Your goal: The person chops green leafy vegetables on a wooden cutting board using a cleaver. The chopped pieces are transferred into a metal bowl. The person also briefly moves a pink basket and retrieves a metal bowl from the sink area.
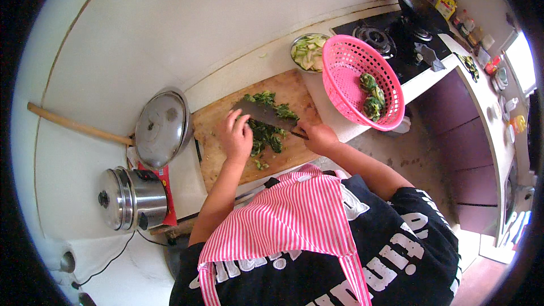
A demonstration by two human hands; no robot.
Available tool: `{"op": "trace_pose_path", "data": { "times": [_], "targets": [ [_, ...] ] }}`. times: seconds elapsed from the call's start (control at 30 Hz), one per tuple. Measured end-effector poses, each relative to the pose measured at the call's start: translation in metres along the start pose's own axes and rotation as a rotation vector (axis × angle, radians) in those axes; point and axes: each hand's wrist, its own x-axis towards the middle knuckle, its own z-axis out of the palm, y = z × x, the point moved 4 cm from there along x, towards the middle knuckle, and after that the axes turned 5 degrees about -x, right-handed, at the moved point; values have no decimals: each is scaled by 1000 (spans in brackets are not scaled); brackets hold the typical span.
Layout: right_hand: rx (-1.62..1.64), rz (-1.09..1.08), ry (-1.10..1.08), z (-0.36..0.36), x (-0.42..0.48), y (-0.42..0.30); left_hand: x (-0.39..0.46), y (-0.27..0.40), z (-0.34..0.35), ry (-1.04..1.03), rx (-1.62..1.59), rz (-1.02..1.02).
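My right hand [318,137] is closed around the handle of a cleaver [265,114], whose broad dark blade lies low over a wooden cutting board [221,161]. Chopped leafy greens [267,138] are on both sides of the blade. My left hand [238,136] rests at the blade's far left end, fingers slightly bent and touching or very near it; nothing is seen in its grasp. To the right, a pink plastic colander [340,93] holds clumps of wilted greens [373,104]. Beside it a metal bowl is full of sliced pale green vegetable [309,53].
A black gas stove [408,66] with a wok [420,10] stands beyond the colander. Left of the board are a lidded metal pan [161,129] and a steel electric pot [146,197] with a cord. Bottles and jars line the right-hand counter [488,110].
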Motion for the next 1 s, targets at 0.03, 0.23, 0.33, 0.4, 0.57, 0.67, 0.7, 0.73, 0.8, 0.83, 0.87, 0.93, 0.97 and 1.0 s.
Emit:
{"op": "trace_pose_path", "data": {
  "times": [0.03, 0.23, 0.33, 0.4, 0.57, 0.67, 0.7, 0.73, 0.8, 0.83, 0.87, 0.93, 0.97, 1.0],
  "targets": [
    [-62, -6, -11, -4, 2, -1, 13, 15, 6, 16, -111, 26],
    [-191, -170, -161, 27, 10, -11, 7, 37, 62, -589, -45, 212],
    [-75, -242, -65, 15, 0, -11, 17, 20, 55, -622, -107, 198],
    [-121, -234, -40, 8, -3, -4, 20, -7, 46, -607, -21, 166],
    [-101, -113, 134, 22, -6, 39, 29, -53, 17, -464, 129, 10],
    [-27, 0, 193, 32, -8, 57, 22, -87, 17, -556, 329, -297],
    [-5, 67, 137, 29, -10, 59, 18, -92, 20, -563, 310, -324],
    [19, 137, 85, 27, -12, 62, 13, -91, 26, -570, 288, -345],
    [58, 230, 164, 60, 9, 93, 12, -71, 49, -581, 260, -291],
    [76, 257, 188, 60, 12, 94, 6, -61, 50, -571, 265, -251],
    [98, 271, 169, 63, 12, 95, 1, -53, 53, -561, 270, -210],
    [137, 267, 113, 37, -3, 63, -10, -56, 47, -584, 372, -135],
    [128, 213, 133, 44, 3, 64, -13, -55, 47, -595, 421, -89],
    [119, 170, 160, 55, 8, 69, -12, -48, 49, -608, 447, -119]
  ]
}}
